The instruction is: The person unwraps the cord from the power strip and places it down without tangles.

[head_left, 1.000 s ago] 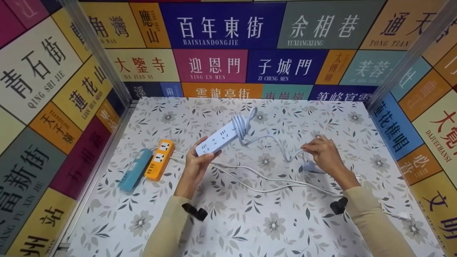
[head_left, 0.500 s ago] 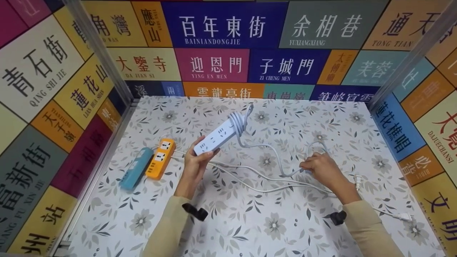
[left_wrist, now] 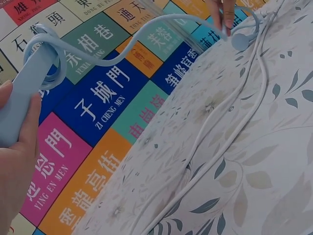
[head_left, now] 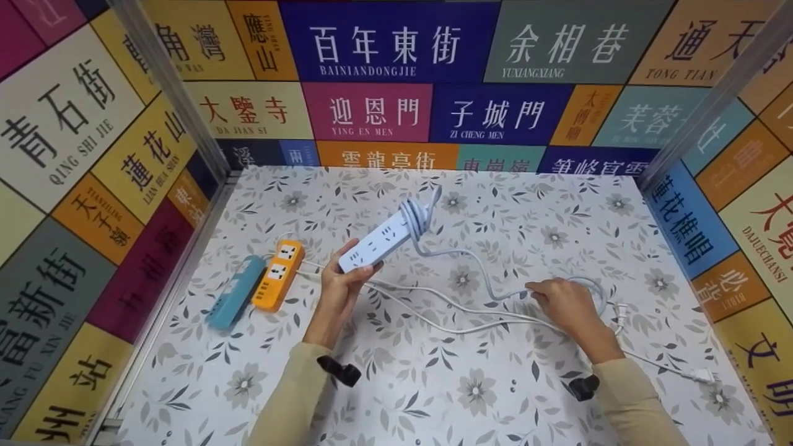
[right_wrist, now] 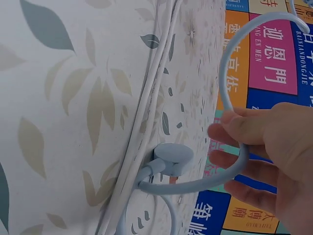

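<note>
My left hand grips the near end of a pale blue power strip, held tilted above the table with its sockets showing. Several turns of its cord are wound round the far end, one loop sticking up. A loose stretch of that cord sags over to my right hand, which pinches it between thumb and fingertips. Beyond the pinch, the cord curves past my other fingers in the right wrist view, down to a round pale blue plug near the table. In the head view the right hand hides this plug.
An orange power strip and a teal power strip lie side by side at the left. Their white cables run across the table below my hands. Two white plugs, a nearer one and a farther one, lie right. Printed walls enclose the table.
My right hand has come nearer to me, still pinching the cord, and a loop of cord now shows to its right. The left hand and power strip have barely moved.
</note>
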The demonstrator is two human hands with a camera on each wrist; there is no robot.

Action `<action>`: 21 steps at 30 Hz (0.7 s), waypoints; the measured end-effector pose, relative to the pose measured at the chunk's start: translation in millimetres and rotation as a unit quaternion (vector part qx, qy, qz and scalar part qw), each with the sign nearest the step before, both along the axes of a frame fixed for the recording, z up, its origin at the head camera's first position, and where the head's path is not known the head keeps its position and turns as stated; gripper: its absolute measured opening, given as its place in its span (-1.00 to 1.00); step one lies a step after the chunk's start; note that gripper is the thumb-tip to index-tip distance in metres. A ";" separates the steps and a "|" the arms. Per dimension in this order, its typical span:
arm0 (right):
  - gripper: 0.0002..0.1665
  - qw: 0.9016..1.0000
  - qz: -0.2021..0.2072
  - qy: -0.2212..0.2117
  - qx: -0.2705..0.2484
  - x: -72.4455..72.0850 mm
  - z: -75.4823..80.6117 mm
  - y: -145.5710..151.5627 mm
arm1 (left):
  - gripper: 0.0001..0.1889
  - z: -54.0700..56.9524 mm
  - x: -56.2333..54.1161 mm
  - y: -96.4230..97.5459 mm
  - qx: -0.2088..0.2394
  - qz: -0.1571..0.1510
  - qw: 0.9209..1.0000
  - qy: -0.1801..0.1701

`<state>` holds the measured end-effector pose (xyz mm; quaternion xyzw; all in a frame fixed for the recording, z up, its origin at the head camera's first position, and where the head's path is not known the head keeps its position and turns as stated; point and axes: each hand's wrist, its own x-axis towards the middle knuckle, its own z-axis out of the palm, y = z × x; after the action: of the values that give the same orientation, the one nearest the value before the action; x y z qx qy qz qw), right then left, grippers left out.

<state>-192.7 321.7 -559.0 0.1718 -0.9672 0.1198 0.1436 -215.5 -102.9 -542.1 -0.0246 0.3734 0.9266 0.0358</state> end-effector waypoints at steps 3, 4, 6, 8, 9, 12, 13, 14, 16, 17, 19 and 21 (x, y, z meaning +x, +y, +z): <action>-0.69 1.000 0.000 0.018 -0.016 -0.3 1.9 0.0 | -0.17 1.0 1.5 1.5 -0.010 -0.005 1.000 0.003; -0.66 1.000 -0.004 0.017 -0.018 -0.5 2.6 0.3 | -0.17 1.4 1.9 1.9 -0.014 -0.006 1.000 0.003; -0.62 1.000 -0.014 0.008 -0.020 -0.4 5.3 0.2 | -0.17 1.9 2.6 2.7 -0.021 -0.010 1.000 0.006; -0.58 0.999 -0.026 -0.007 -0.021 -0.4 7.9 -0.1 | -0.17 2.2 2.7 3.3 -0.023 -0.011 1.000 0.007; -0.58 0.999 -0.030 -0.013 -0.022 -0.4 9.3 -0.6 | -0.17 2.3 2.7 3.6 -0.023 -0.011 1.000 0.007; -0.58 0.999 -0.031 -0.015 -0.027 -0.7 13.5 -4.3 | -0.17 2.1 2.3 4.3 -0.020 -0.012 1.000 0.006; -0.58 0.999 -0.029 -0.011 -0.028 -1.1 14.6 -6.1 | -0.17 1.9 2.1 4.6 -0.020 -0.013 1.000 0.006; -0.58 0.999 -0.027 -0.007 -0.030 -1.3 16.0 -8.5 | -0.17 1.7 1.8 4.8 -0.019 -0.015 1.000 0.006; -0.57 0.999 -0.021 0.000 -0.037 -1.3 18.4 -14.3 | -0.18 1.4 1.5 5.2 -0.018 -0.020 1.000 0.005; -0.57 0.999 -0.019 -0.001 -0.046 -1.0 19.8 -17.9 | -0.18 1.4 1.3 5.5 -0.017 -0.023 1.000 0.003; -0.55 0.997 -0.010 -0.016 -0.074 -0.2 22.2 -25.9 | -0.17 1.3 1.3 6.0 -0.014 -0.027 1.000 0.000; -0.50 0.990 0.005 -0.057 -0.128 1.0 24.4 -35.1 | -0.17 1.5 1.3 6.5 -0.012 -0.029 1.000 -0.003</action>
<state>-191.7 286.5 -534.7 0.1502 -0.9495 0.2534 0.1084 -214.2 -96.3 -540.6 -0.0165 0.3851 0.9205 0.0633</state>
